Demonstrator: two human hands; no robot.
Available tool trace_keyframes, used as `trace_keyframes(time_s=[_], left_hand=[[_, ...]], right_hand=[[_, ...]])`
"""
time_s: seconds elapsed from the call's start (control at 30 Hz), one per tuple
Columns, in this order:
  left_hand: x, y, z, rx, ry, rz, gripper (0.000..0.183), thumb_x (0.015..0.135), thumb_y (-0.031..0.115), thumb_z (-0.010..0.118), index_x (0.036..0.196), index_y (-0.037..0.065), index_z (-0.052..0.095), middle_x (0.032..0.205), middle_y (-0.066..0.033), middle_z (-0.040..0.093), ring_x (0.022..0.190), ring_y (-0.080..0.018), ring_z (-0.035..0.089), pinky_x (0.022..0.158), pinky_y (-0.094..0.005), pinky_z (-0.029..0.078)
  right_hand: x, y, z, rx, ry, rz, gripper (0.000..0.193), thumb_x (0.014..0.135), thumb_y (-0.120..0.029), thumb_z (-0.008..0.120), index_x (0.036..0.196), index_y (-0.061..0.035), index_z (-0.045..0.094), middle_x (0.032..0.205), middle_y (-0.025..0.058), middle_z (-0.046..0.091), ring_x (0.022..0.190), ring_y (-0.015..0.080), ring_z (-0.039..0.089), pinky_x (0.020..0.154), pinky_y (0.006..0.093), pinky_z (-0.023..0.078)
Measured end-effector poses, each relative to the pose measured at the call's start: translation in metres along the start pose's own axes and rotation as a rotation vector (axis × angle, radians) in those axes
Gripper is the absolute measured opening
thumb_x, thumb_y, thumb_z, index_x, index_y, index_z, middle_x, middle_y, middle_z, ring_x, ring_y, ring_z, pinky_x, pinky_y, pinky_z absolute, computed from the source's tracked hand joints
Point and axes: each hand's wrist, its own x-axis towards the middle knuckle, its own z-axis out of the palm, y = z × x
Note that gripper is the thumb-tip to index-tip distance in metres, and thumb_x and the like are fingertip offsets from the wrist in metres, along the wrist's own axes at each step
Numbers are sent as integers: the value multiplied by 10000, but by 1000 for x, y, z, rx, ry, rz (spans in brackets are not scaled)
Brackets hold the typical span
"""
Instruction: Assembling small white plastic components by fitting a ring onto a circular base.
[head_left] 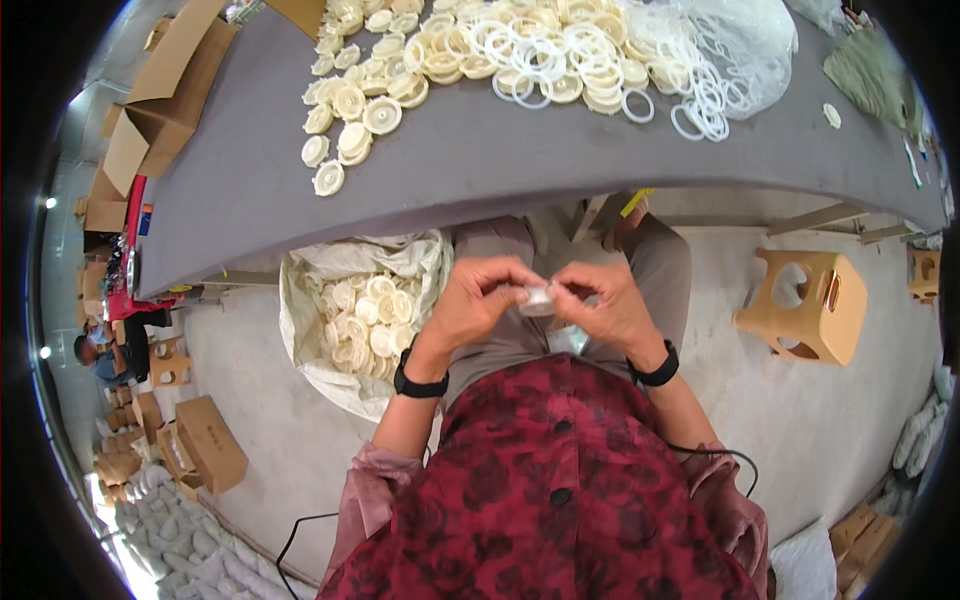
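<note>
Above my lap, my left hand (478, 298) pinches a small pale round plastic cap (536, 303) between thumb and fingers. From the other side, my right hand (606, 306) has its thumb and fingertips closed on the same cap's edge. Whether a ring sits on it is too small to tell. On the grey table in front lie heaped cream plastic caps (382, 115), with translucent white sealing rings (527, 62) spread over and beside them. Below my left wrist, an open white woven sack (312, 362) holds many similar caps.
The grey table (480, 155) has its near edge just beyond my hands. A clear plastic bag (765, 60) with rings lies on it. A tan stool (815, 305) stands at right. Cardboard boxes (208, 445) are at left, where another person (110, 360) sits far off.
</note>
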Motion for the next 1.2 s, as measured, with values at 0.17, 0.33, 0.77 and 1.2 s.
trace_keyframes(time_s=[0.17, 0.33, 0.77, 1.2], left_hand=[[-16, 37, -14, 427, -28, 56, 149, 806, -18, 625, 932, -8, 703, 851, -155, 704, 801, -279, 680, 748, -335, 519], [-85, 72, -85, 1244, 27, -284, 186, 776, 88, 746, 955, 40, 723, 901, -133, 708, 859, -345, 660, 764, -404, 517], [95, 28, -149, 1485, 569, 332, 218, 704, 51, 727, 912, 49, 662, 917, -123, 623, 939, -323, 585, 774, -428, 491], [104, 21, -159, 1152, 726, 381, 102, 790, 72, 704, 849, 11, 648, 790, -89, 640, 721, -219, 584, 653, -344, 472]], right_hand=[[9, -6, 18, -63, -27, -146, 316, 846, -151, 749, 1088, 37, 673, 991, 146, 709, 860, 246, 716, 713, 303, 584], [24, -6, 10, 10, 22, -188, 281, 848, -86, 730, 1101, 22, 675, 989, 127, 710, 876, 210, 709, 730, 297, 569], [112, 12, -33, -250, 341, -242, 175, 869, -29, 651, 1035, 24, 670, 870, 128, 669, 729, 240, 646, 645, 314, 515], [195, -3, -37, -891, 237, -366, 124, 824, -53, 636, 941, -14, 652, 883, 142, 593, 806, 324, 637, 676, 448, 507]])
